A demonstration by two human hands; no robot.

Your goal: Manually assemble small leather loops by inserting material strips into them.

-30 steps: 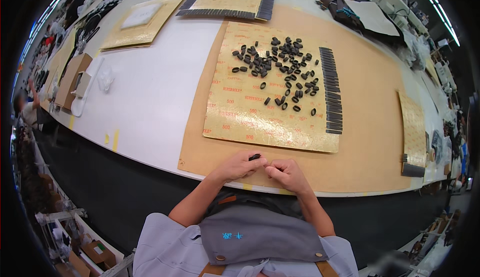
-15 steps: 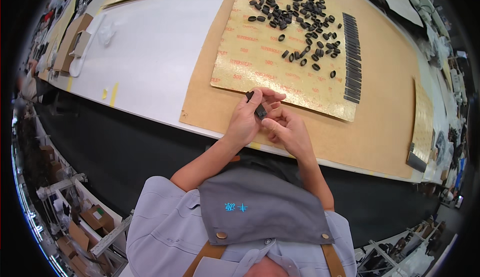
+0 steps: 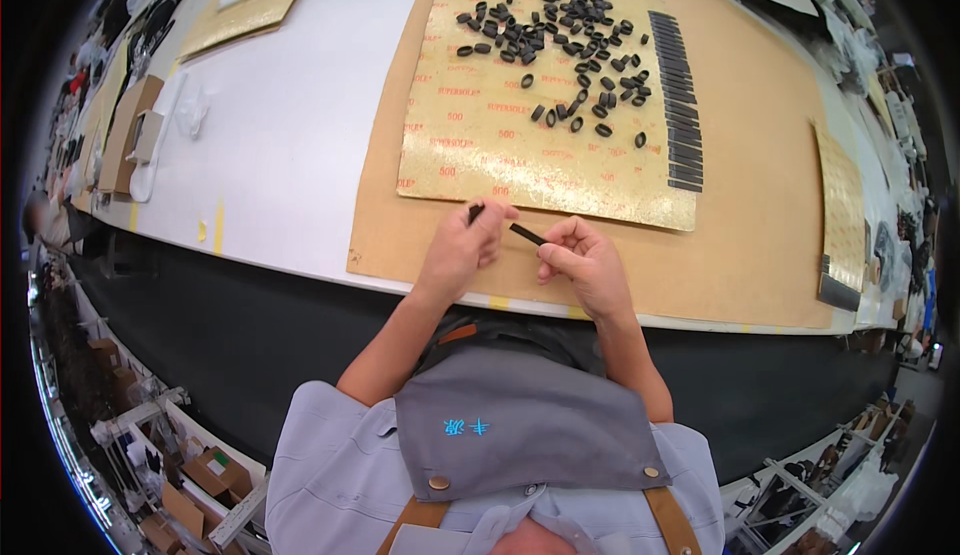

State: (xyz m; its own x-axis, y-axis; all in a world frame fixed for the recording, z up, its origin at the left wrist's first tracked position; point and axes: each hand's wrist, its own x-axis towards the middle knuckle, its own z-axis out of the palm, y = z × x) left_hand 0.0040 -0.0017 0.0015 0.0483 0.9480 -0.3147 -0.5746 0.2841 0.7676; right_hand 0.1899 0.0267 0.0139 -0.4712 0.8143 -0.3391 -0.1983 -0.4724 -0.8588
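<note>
Over the front edge of the gold printed board [image 3: 470, 170], my left hand [image 3: 462, 247] has its fingers closed on a small black piece [image 3: 475, 214], mostly hidden by the thumb and fingers. To its right my right hand [image 3: 588, 260] pinches one end of a short, narrow black strip [image 3: 527, 234]. The strip's free end points up and left toward my left hand, apart from it. Many small black loops [image 3: 577, 125] lie scattered over the board's upper part. Flat black strips [image 3: 684, 135] form a column along its right edge.
Brown sheeting [image 3: 760, 255] lies beneath the board on the white table [image 3: 290, 135]. A cardboard box [image 3: 128, 150] stands at the far left. Another gold sheet [image 3: 838, 195] with dark strips lies at the right. Beyond is a gold panel [image 3: 225, 20].
My hands have moved apart, the left one going left. A black strip now stretches out from my right hand's fingers, while a black piece stays in my left. The whole view has shifted slightly.
</note>
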